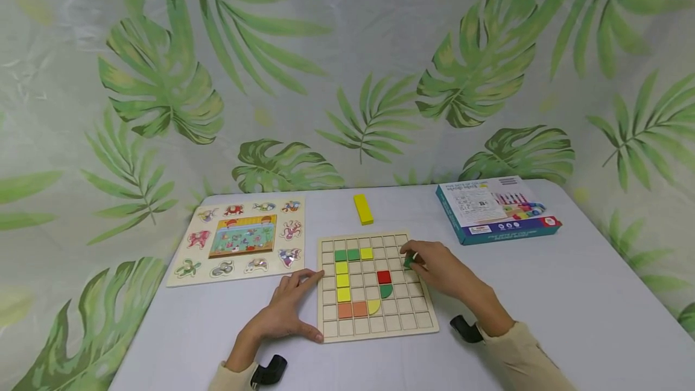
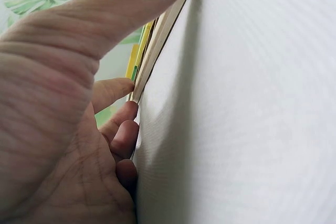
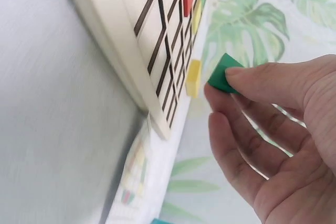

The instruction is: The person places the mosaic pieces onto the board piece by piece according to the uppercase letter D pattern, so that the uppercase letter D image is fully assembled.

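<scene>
A wooden grid board [image 1: 394, 321] lies on the table between the two hands. My left hand [image 1: 282, 312] is at its left edge, thumb and forefinger spread, their tips against the side. My right hand [image 1: 442, 267] pinches a small green tile [image 3: 220, 77] between thumb and fingertips, over the board's right side. On the grid, green squares [image 1: 347, 255] sit near the top, with yellow squares [image 1: 342, 280] running down the left. Orange squares [image 1: 352, 309] end in a yellow quarter-circle [image 1: 373, 306]. A red square [image 1: 383, 277] sits above a green quarter-circle [image 1: 386, 291].
Behind the board stands a yellow block [image 1: 364, 209]. A sea-animal puzzle board [image 1: 179, 252] lies at the left, close to the left hand. At the back right is a teal-edged box [image 1: 505, 234] with a printed sheet on it. Leaf-patterned cloth [image 1: 374, 77] hangs behind the table.
</scene>
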Available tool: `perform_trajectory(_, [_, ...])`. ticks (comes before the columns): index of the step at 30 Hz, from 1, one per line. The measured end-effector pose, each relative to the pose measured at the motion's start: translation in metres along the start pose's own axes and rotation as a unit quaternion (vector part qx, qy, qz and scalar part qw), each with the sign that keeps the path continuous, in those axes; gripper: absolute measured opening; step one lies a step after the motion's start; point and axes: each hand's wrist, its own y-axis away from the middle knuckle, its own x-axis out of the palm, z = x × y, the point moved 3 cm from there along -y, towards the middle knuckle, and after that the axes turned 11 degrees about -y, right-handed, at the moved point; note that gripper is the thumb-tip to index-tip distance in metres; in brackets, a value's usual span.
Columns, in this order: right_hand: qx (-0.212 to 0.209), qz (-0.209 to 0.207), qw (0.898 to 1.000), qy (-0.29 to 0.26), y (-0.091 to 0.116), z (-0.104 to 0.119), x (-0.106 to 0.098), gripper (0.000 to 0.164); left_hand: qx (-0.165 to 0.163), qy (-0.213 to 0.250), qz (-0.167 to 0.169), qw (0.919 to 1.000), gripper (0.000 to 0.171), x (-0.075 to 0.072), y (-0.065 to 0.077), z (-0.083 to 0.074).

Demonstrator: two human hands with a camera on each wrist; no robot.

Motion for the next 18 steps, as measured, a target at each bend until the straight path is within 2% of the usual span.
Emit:
perform_trajectory(3, [0.004, 0.000, 1.000, -0.023, -0.005, 0.002, 0.004, 0.027, 0.000, -0.002, 0.000, 1.0000, 0.126, 0.001, 0.000, 0.001])
perform_trajectory(8, [-0.015, 0.003, 0.998, -0.053, -0.016, 0.004, 0.011, 0.019, -0.002, -0.004, -0.001, 1.0000, 0.126, 0.001, 0.000, 0.002])
perform_trajectory(14, [-0.066, 0.015, 0.996, -0.056, -0.029, 0.005, 0.021, 0.019, -0.001, -0.002, 0.000, 1.0000, 0.126, 0.001, 0.000, 0.002])
perform_trajectory(18, [-0.075, 0.023, 0.996, -0.050, -0.035, 0.005, 0.026, 0.019, -0.002, -0.002, 0.000, 1.0000, 0.126, 0.000, 0.000, 0.001])
